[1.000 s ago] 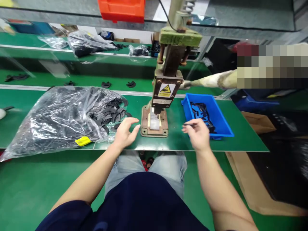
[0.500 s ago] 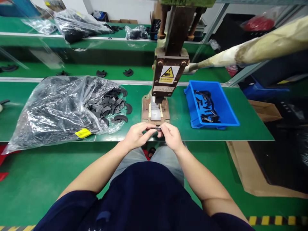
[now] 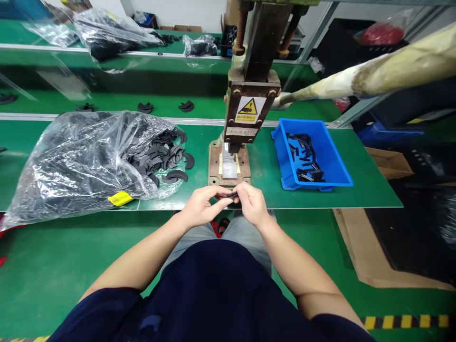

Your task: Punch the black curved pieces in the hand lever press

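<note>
A small black part (image 3: 232, 194) is held between my two hands at the front edge of the green table, just before the press base. My left hand (image 3: 203, 205) has its fingers and thumb at the part's left end. With closed fingertips, my right hand (image 3: 252, 202) pinches the other end. Fingers cover much of the part, so its exact shape cannot be made out. Behind the hands stands a hand press (image 3: 245, 111) with a warning label, its ram above a small metal fixture (image 3: 230, 166).
To the left, a large clear plastic bag (image 3: 78, 166) spills curved dark grey pieces (image 3: 160, 156). A blue bin (image 3: 333, 164) with small black parts stands on the right. The press's wrapped lever (image 3: 356, 80) reaches out to the upper right. Paired curved pieces (image 3: 186, 106) lie behind a rail.
The small black part has tilted, and more of it shows between my fingers. My left thumb has dropped slightly. Both hands stay in front of the press.
</note>
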A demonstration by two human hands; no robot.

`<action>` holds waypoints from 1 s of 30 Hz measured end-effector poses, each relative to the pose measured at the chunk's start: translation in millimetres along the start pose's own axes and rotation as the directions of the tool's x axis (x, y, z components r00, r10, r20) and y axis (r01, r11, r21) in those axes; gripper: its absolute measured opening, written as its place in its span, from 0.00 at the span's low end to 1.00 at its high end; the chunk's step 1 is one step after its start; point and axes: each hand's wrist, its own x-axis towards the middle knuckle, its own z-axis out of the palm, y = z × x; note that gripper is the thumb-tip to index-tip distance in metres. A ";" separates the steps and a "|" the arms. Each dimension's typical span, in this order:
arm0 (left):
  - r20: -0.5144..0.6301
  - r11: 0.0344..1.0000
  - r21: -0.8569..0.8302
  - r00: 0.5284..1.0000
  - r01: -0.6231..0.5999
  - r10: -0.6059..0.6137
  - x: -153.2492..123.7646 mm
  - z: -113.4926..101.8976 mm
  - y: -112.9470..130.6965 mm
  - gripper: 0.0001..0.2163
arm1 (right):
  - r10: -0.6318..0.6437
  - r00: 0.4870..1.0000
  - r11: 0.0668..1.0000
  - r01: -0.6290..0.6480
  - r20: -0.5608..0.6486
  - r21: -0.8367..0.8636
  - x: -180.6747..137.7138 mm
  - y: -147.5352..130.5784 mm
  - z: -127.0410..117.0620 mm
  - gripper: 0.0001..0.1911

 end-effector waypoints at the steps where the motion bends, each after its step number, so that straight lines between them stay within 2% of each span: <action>1: 0.032 0.991 -0.098 0.995 0.093 -0.090 0.7 1.3 1.0 0.11 | -0.035 0.999 0.999 0.035 0.003 -0.032 1.2 -1.1 -0.3 0.19; 3: 0.139 0.920 -0.285 0.961 0.270 -0.239 3.3 3.9 1.4 0.14 | -0.105 0.994 0.990 0.106 0.017 -0.092 3.9 -4.0 -1.1 0.19; 4: 0.194 0.877 -0.348 0.941 0.330 -0.277 5.2 4.9 0.4 0.16 | -0.136 0.991 0.984 0.137 0.022 -0.118 5.4 -5.6 -2.2 0.18; 6: 0.250 0.830 -0.418 0.925 0.370 -0.287 10.5 5.6 -4.6 0.18 | -0.178 0.984 0.971 0.178 0.018 -0.158 8.3 -8.3 -7.5 0.16; 7: 0.241 0.830 -0.433 0.932 0.351 -0.269 14.1 5.1 -8.9 0.18 | -0.191 0.982 0.966 0.189 0.002 -0.174 10.0 -9.3 -12.4 0.14; 9: 0.154 0.860 -0.435 0.963 0.267 -0.221 24.2 2.5 -21.1 0.19 | -0.206 0.976 0.962 0.190 -0.069 -0.195 14.5 -10.5 -27.5 0.11; 12: -0.019 0.916 -0.364 0.982 0.168 -0.187 46.9 -4.8 -45.1 0.20 | -0.218 0.938 0.965 0.167 -0.268 -0.200 28.4 -16.0 -61.0 0.13; 14: -0.127 0.952 -0.264 0.973 0.156 -0.195 65.5 -10.5 -60.0 0.16 | -0.257 0.865 0.962 0.186 -0.431 -0.200 44.5 -28.3 -85.6 0.15; 16: -0.199 0.983 -0.093 0.964 0.159 -0.174 83.8 -15.6 -70.2 0.11 | -0.350 0.745 0.936 0.262 -0.567 -0.234 64.1 -50.6 -107.3 0.18; 18: -0.186 0.980 0.145 0.977 0.136 -0.109 99.0 -19.4 -75.0 0.08 | -0.467 0.618 0.883 0.359 -0.632 -0.302 83.2 -80.9 -123.2 0.24; 20: -0.091 0.936 0.348 0.996 0.058 -0.028 109.7 -21.5 -75.7 0.06 | -0.546 0.549 0.831 0.448 -0.633 -0.330 97.8 -112.3 -132.4 0.32; 21: -0.038 0.910 0.416 0.999 0.008 0.009 113.3 -22.1 -75.1 0.06 | -0.568 0.561 0.816 0.482 -0.603 -0.319 102.7 -125.8 -134.7 0.35; 23: 0.036 0.874 0.481 0.997 -0.071 0.062 117.6 -22.6 -73.3 0.07 | -0.579 0.618 0.805 0.536 -0.532 -0.254 107.7 -145.0 -135.6 0.37; 25: 0.061 0.864 0.493 0.995 -0.100 0.081 119.0 -23.0 -71.5 0.07 | -0.575 0.660 0.801 0.574 -0.483 -0.169 107.1 -152.0 -132.6 0.33; 28: 0.060 0.868 0.487 0.995 -0.102 0.084 118.8 -24.4 -69.8 0.07 | -0.560 0.661 0.796 0.596 -0.499 -0.103 96.0 -142.4 -122.2 0.21; 30: 0.056 0.872 0.477 0.994 -0.110 0.095 118.3 -25.0 -70.0 0.06 | -0.555 0.663 0.803 0.585 -0.503 -0.115 82.5 -126.3 -111.6 0.19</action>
